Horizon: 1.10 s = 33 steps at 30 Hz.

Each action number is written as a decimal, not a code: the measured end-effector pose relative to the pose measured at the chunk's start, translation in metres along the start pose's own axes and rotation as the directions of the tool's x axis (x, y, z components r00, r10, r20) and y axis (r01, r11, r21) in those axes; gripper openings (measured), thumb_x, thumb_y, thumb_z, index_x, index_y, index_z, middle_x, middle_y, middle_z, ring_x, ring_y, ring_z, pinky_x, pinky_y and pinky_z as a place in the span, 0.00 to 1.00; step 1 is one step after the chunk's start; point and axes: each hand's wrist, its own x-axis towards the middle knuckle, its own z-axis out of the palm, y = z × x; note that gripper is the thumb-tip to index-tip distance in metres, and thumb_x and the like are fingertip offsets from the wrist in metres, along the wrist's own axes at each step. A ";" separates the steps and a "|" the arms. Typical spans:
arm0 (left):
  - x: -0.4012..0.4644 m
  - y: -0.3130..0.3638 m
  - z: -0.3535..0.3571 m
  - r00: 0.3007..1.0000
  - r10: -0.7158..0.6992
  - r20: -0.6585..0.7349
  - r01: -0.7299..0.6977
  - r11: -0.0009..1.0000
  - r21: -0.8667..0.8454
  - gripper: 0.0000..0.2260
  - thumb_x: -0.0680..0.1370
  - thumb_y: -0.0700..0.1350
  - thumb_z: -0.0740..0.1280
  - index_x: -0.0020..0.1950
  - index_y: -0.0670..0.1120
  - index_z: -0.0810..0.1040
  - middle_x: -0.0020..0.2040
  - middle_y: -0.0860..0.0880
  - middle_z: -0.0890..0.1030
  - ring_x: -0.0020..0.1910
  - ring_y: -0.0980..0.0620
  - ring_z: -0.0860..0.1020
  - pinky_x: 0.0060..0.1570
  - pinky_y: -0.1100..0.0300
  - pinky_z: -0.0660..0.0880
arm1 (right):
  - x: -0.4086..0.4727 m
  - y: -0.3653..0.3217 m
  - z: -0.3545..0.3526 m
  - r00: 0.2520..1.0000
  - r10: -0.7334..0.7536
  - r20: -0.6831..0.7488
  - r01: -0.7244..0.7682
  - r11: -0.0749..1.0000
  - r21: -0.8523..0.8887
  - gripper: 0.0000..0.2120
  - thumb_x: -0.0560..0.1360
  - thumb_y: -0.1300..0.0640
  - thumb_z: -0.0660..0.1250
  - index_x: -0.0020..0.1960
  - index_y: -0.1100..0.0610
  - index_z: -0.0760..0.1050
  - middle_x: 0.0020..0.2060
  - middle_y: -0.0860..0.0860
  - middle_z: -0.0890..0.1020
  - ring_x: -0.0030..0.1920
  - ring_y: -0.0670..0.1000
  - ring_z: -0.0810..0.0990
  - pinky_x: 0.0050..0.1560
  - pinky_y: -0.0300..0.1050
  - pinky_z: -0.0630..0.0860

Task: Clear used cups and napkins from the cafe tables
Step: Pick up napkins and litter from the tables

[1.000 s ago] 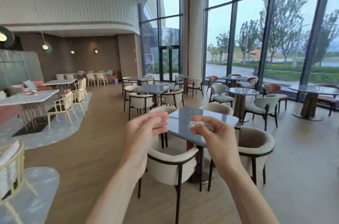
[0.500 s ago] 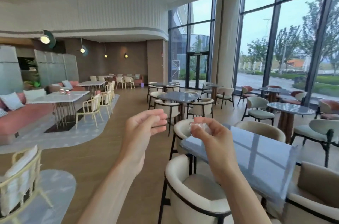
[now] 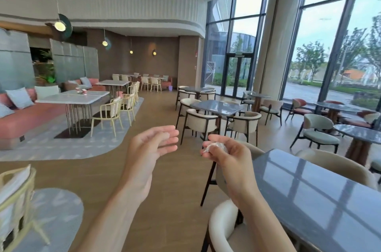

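My right hand [image 3: 228,154] is raised in front of me, its fingers curled round a crumpled white napkin [image 3: 215,146]. My left hand [image 3: 150,144] hovers beside it, a short gap away, with the fingers nearly straight and nothing in it. A dark glossy table [image 3: 321,194] lies just to my right, its visible top bare. Far off at the left, pink cups [image 3: 81,91] stand on a white marble table [image 3: 74,97].
A cream chair [image 3: 224,225] is tucked at the near table's left edge. More dark tables and cream chairs [image 3: 206,121] fill the middle distance. A wooden-floor aisle [image 3: 156,111] runs ahead. A yellow chair [image 3: 16,200] stands at the lower left on a grey rug.
My view has swung left and moved forward, so the dark table now lies at my right. My right hand has closed more tightly round the napkin; my left hand's fingers have straightened.
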 end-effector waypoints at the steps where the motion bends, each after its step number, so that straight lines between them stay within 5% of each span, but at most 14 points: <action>1: 0.023 -0.010 -0.010 1.000 -0.008 0.011 0.008 1.000 0.000 0.11 0.82 0.34 0.64 0.53 0.41 0.86 0.49 0.44 0.88 0.52 0.47 0.86 0.49 0.56 0.84 | 0.019 0.012 0.013 1.000 0.008 -0.009 -0.008 1.000 0.011 0.10 0.79 0.68 0.66 0.55 0.59 0.81 0.46 0.54 0.88 0.44 0.54 0.87 0.51 0.43 0.83; 10: 0.246 -0.046 -0.057 0.995 -0.031 0.096 0.031 1.000 0.005 0.11 0.82 0.34 0.63 0.54 0.40 0.85 0.50 0.44 0.88 0.52 0.47 0.86 0.54 0.52 0.81 | 0.190 0.068 0.112 0.988 0.026 -0.151 -0.020 0.999 0.044 0.09 0.77 0.69 0.67 0.54 0.62 0.82 0.44 0.56 0.88 0.41 0.52 0.87 0.46 0.38 0.82; 22: 0.471 -0.187 -0.088 0.999 -0.053 0.004 0.053 0.993 0.110 0.11 0.81 0.34 0.64 0.51 0.43 0.86 0.49 0.46 0.88 0.53 0.48 0.86 0.53 0.53 0.81 | 0.415 0.237 0.179 0.982 0.106 -0.156 -0.088 0.989 0.117 0.06 0.79 0.64 0.69 0.54 0.60 0.82 0.40 0.52 0.86 0.42 0.51 0.87 0.62 0.54 0.81; 33: 0.703 -0.277 -0.076 0.992 -0.076 -0.101 0.084 0.994 0.076 0.10 0.82 0.34 0.64 0.51 0.41 0.86 0.51 0.42 0.87 0.54 0.44 0.86 0.54 0.50 0.81 | 0.663 0.346 0.221 0.985 0.157 -0.072 -0.150 0.984 0.095 0.07 0.77 0.66 0.69 0.52 0.59 0.83 0.39 0.49 0.87 0.43 0.52 0.88 0.54 0.44 0.83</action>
